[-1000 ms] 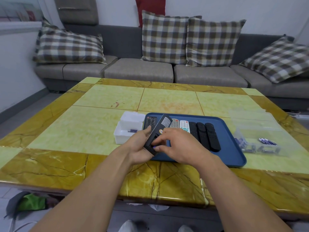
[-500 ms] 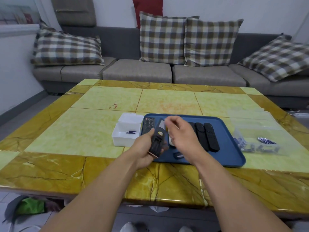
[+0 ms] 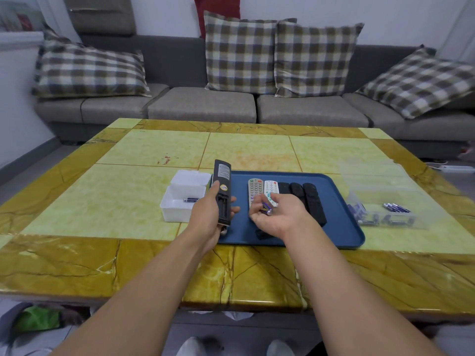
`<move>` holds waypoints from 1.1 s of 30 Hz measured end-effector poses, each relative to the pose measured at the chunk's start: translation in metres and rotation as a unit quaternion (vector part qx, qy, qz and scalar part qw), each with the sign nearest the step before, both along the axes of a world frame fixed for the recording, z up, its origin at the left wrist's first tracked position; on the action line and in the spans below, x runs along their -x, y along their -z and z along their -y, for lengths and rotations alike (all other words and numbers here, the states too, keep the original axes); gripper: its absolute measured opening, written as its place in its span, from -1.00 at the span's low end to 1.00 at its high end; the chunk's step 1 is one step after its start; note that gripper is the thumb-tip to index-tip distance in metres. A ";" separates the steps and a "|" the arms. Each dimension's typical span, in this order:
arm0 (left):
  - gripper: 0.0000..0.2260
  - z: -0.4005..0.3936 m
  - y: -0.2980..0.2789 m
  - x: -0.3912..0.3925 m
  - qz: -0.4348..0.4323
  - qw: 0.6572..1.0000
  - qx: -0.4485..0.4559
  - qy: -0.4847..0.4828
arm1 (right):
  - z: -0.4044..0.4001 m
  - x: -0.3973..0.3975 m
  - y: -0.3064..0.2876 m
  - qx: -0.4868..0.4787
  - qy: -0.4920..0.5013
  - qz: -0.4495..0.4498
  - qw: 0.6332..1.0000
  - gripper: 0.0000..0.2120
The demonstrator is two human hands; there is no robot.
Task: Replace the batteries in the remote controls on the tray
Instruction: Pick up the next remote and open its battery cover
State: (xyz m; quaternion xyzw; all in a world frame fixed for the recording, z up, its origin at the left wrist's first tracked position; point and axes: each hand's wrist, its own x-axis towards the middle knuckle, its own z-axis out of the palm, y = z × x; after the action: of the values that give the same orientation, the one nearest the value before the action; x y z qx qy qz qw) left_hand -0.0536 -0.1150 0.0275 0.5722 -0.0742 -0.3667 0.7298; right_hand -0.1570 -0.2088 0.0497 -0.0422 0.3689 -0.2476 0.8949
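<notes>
My left hand grips a black remote upright, back side toward me, its battery compartment uncovered. My right hand is palm up over the blue tray and holds small purple batteries in its fingers. On the tray lie two light-coloured remotes and three black remotes. A small black piece, apparently the battery cover, lies on the tray beneath my right wrist.
A white box left of the tray holds one purple battery. A clear plastic container with several batteries stands right of the tray. The yellow marble table faces a grey sofa with plaid cushions.
My left hand has raised the black remote upright. My right hand came off the remote, turned palm up and now holds batteries; the cover lies on the tray.
</notes>
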 end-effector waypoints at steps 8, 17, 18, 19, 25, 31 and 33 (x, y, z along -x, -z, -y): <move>-0.67 -0.005 -0.011 -0.005 -0.016 0.993 0.056 -0.101 | -0.009 -0.003 -0.009 0.032 -0.007 -0.013 0.999 -0.84; -0.77 -0.022 -0.016 -0.032 0.043 0.971 0.060 -0.227 | -0.021 -0.006 -0.023 0.087 -0.081 0.087 0.989 -0.65; -0.81 -0.025 -0.015 -0.040 0.040 0.965 0.060 -0.251 | -0.022 -0.007 -0.024 0.089 -0.092 0.102 0.987 -0.69; -0.83 -0.029 -0.014 -0.048 0.034 0.960 0.059 -0.273 | -0.024 -0.010 -0.025 0.089 -0.100 0.118 0.984 -0.71; -0.82 -0.050 0.001 -0.077 0.011 0.945 0.025 -0.326 | -0.038 -0.030 -0.018 0.358 -0.192 -0.112 0.907 -0.81; -0.85 -0.055 0.006 -0.081 -0.025 0.941 0.027 -0.337 | -0.039 -0.054 -0.017 0.570 -0.327 -0.298 0.692 -0.81; -0.85 -0.059 0.004 -0.085 -0.036 0.937 0.033 -0.345 | -0.034 -0.076 -0.029 0.618 -0.356 -0.321 0.623 -0.78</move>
State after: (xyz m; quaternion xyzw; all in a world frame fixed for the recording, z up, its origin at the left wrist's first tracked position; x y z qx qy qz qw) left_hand 0.0318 -0.0564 0.0235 0.5248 0.1419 -0.1105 0.8320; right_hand -0.0811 -0.1748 0.0783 -0.7900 0.3492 -0.0502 0.5015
